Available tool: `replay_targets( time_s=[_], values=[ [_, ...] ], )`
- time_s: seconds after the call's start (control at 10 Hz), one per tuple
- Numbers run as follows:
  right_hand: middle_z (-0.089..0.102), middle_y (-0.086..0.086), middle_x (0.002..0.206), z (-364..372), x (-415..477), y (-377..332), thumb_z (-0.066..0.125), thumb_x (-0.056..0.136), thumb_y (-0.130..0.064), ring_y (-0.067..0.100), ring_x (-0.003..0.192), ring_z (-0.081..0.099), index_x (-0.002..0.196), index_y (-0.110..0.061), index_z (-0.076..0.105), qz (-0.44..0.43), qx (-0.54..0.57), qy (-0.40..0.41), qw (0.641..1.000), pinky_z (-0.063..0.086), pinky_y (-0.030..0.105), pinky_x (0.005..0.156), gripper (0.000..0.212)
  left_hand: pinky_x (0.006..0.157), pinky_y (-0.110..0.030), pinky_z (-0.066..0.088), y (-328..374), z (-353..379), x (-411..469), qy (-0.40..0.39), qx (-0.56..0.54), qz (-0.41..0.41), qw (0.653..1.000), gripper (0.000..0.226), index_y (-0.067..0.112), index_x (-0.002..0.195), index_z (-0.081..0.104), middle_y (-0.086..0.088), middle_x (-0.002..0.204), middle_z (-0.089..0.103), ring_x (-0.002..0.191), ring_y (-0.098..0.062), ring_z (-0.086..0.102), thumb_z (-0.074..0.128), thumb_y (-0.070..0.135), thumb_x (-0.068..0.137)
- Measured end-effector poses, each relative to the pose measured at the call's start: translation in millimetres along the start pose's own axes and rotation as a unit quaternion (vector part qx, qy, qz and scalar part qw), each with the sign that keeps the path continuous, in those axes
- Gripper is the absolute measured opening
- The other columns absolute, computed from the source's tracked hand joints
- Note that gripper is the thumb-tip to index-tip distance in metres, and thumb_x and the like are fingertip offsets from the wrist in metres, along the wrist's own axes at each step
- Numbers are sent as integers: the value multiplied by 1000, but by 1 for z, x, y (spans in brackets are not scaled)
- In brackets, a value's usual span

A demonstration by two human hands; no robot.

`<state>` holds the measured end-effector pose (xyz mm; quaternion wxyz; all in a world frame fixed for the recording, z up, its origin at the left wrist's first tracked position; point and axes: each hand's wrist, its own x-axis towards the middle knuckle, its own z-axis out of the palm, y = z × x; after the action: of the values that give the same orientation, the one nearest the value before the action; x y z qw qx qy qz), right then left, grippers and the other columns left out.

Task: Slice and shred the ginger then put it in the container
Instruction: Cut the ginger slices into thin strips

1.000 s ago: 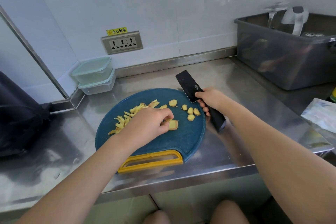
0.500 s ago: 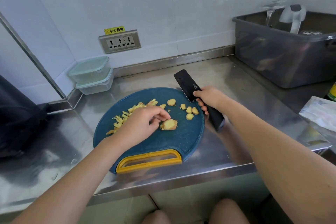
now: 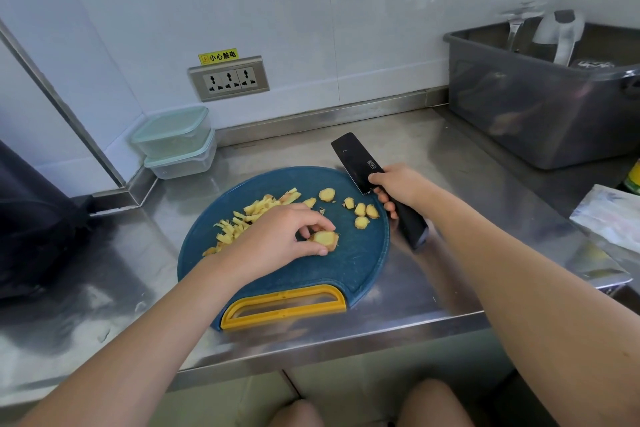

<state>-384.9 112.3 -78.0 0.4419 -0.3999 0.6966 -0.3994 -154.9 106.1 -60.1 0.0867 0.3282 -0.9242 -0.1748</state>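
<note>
A round blue cutting board with a yellow handle lies on the steel counter. My left hand pinches a chunk of ginger at the board's middle. Shredded ginger is piled behind that hand, and several round ginger slices lie at the board's right. My right hand grips the black cleaver by its handle; the blade tilts up and away at the board's right edge. Two stacked clear containers with pale green lids stand at the back left.
A grey plastic tub holding a glass and a kettle stands at the back right. A wall socket sits above the counter. A dark object stands at the left, and a white packet lies at the right edge.
My left hand let go of the ginger chunk, shifted its fingers, and now pinches it again a little nearer me. The right hand with the cleaver has stayed in place.
</note>
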Motion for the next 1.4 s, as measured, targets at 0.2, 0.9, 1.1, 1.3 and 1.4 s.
replay_targets(
  time_s=[0.2,0.9,1.1,1.3,1.4],
  values=[
    [40,1,49,0,0,0,44,97,-22,11,31,35,68,-12,43,5,3,-2,1000,34,19,34,30,80,-30,49,1,-2,-1,-30,25,6,999,31,36,115,61,11,102,54,91,-1,53,65,32,85],
    [39,3,52,0,0,0,43,98,-20,11,31,35,69,-11,42,-3,0,-5,1000,33,19,33,31,84,-26,42,-7,-18,47,59,39,-87,994,38,24,125,58,3,120,62,100,-12,58,63,32,88],
    [40,3,51,1,0,1,44,97,-20,11,30,35,69,-11,43,-4,4,1,1000,33,18,33,30,80,-24,43,-8,-11,89,-26,58,-106,992,35,15,116,64,-1,115,64,97,-15,58,71,24,83],
    [39,4,51,0,2,1,43,98,-18,10,28,34,69,-10,42,-8,2,-4,1000,32,17,32,29,59,-19,44,-3,-21,75,28,-47,-107,993,16,17,83,63,3,82,65,71,-9,60,78,17,76],
    [39,4,51,0,2,1,43,97,-18,11,28,34,70,-10,42,-7,6,-5,1000,32,17,32,29,65,-19,50,4,-23,45,73,-82,-76,991,11,20,80,62,8,80,67,72,-4,64,73,19,81]
  ],
)
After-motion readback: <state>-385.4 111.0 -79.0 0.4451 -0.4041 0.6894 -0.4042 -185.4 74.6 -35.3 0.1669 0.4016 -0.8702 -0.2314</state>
